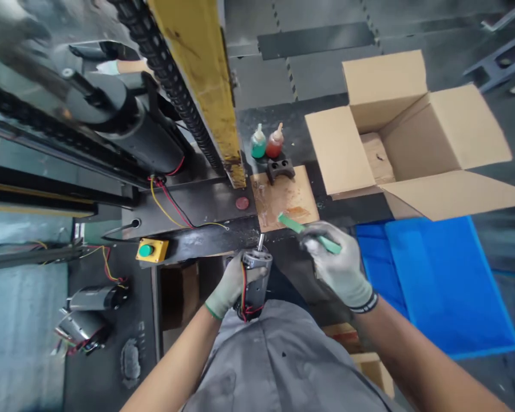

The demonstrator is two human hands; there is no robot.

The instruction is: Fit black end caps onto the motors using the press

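My gloved left hand point(236, 289) is wrapped round a dark cylindrical motor point(257, 283), held upright against my lap with its shaft pointing away from me. Red and yellow wires run down the motor's side. In my gloved right hand point(335, 257) is a green brush-like stick point(290, 223), its pale tip over a stained piece of cardboard point(278, 200) on the bench. On the cardboard's far edge sits a dark curved bracket point(280, 170). Behind it stand two small squeeze bottles, one green point(258, 143) and one red point(274, 143).
An open cardboard box point(420, 137) stands at the right, above a blue bin point(450, 280). A yellow post point(197, 68) rises left of the bottles. Left are a green-button switch point(152, 250), loose wires and more motors point(90, 297). Another person's gloved hand shows at the upper left.
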